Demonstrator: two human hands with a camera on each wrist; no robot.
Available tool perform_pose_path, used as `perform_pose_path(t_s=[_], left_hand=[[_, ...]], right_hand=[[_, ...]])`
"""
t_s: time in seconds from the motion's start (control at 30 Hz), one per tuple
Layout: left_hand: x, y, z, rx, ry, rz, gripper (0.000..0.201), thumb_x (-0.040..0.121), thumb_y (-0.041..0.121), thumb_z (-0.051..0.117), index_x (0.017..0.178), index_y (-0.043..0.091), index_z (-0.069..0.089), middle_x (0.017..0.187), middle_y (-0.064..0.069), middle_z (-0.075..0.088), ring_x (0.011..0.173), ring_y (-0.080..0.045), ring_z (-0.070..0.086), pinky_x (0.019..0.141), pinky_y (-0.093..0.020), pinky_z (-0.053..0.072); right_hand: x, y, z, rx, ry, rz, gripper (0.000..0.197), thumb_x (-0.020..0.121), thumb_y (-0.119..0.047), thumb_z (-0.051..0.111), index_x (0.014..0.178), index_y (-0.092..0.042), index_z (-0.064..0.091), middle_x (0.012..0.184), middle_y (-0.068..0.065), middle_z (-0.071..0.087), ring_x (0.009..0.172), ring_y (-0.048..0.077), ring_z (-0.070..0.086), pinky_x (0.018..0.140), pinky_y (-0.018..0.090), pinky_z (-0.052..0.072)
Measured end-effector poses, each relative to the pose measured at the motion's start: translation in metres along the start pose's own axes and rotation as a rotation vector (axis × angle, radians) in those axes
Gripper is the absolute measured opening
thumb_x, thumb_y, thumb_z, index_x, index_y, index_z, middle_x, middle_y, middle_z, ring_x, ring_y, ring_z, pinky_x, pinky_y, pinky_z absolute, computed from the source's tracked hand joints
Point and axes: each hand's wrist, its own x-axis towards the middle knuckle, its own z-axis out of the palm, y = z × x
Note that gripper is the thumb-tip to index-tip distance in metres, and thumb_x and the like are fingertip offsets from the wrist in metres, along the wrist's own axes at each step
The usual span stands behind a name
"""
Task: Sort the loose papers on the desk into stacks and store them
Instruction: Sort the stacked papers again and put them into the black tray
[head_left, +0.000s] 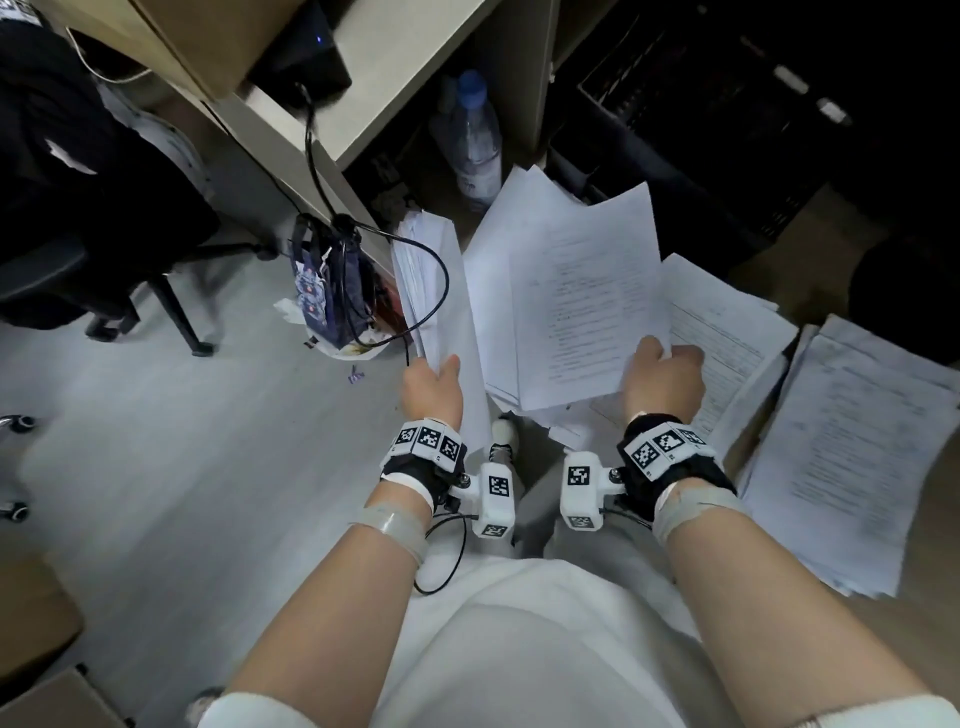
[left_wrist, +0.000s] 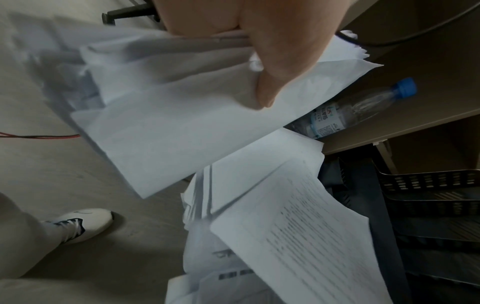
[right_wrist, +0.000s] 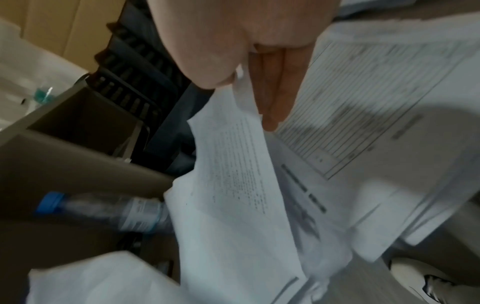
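While both hands hold paper above the floor, the sorting looks mid-way: the right hand pinches a printed sheaf by its near corner, thumb on top and fingers beneath, as the right wrist view confirms. The left hand grips a thicker blank-faced bundle along its lower edge, thumb pressed over the top sheet in the left wrist view. Seen from the head camera, the printed sheaf sits at about 12 o'clock from the person's lap and the bundle at about 11, the two nearly touching at their near edges.

Just beyond, at 1 o'clock, a form with ruled lines lies on a floor heap, and at 3 o'clock a larger stack is fanned and uneven. A water bottle stands at 12 o'clock under the bench, with dark mesh trays to its right, probably the storage place.

To do this step well, I judge it best to read the sheaf's heading first, then lay it square on the matching stack, corners aligned, rather than dropping it. The one-corner pinch lets sheets sag and slip, so a firmer grip underneath would help. A trailing cable hangs beside the bundle and could snag it.
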Motion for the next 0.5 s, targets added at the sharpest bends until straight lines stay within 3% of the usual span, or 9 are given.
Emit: perform_pose_path(t_s=[0.13,0.23,0.37,0.5], left_hand=[[-0.013,0.004,0.019,-0.016,-0.037,0.008,0.033,0.091,0.028,0.065,0.110,0.001,0.063,0.109,-0.019,0.070,0.103,-0.037,0.066,0.096,-0.049,0.052],[-0.036,0.014,0.036,-0.006,-0.088,0.063,0.034,0.091,0.027,0.064,0.113,0.001,0.062,0.113,-0.016,0.069,0.105,-0.032,0.065,0.098,-0.042,0.050],[-0.069,0.026,0.063,0.034,-0.198,0.090,0.030,0.092,0.026,0.063,0.111,0.003,0.064,0.104,-0.009,0.068,0.093,-0.027,0.063,0.084,-0.030,0.047],[-0.099,0.024,0.089,0.079,-0.194,0.122,0.029,0.087,0.029,0.064,0.098,0.002,0.067,0.095,-0.014,0.071,0.087,-0.032,0.065,0.074,-0.030,0.048]], right_hand=[[0.014,0.028,-0.037,0.053,0.105,0.162,0.034,0.099,-0.021,0.042,0.129,-0.004,0.046,0.123,0.019,0.060,0.111,0.037,0.059,0.078,0.032,0.039],[0.020,0.058,-0.055,0.086,0.107,0.208,0.038,0.099,-0.020,0.044,0.134,-0.006,0.044,0.131,0.022,0.057,0.117,0.039,0.057,0.089,0.036,0.046],[0.030,0.083,-0.077,0.049,0.019,0.269,0.038,0.101,-0.015,0.043,0.137,-0.004,0.046,0.136,0.024,0.054,0.120,0.041,0.054,0.093,0.037,0.043],[0.045,0.110,-0.100,0.061,-0.065,0.330,0.038,0.102,-0.013,0.039,0.137,0.003,0.045,0.139,0.026,0.052,0.123,0.040,0.052,0.093,0.036,0.042]])
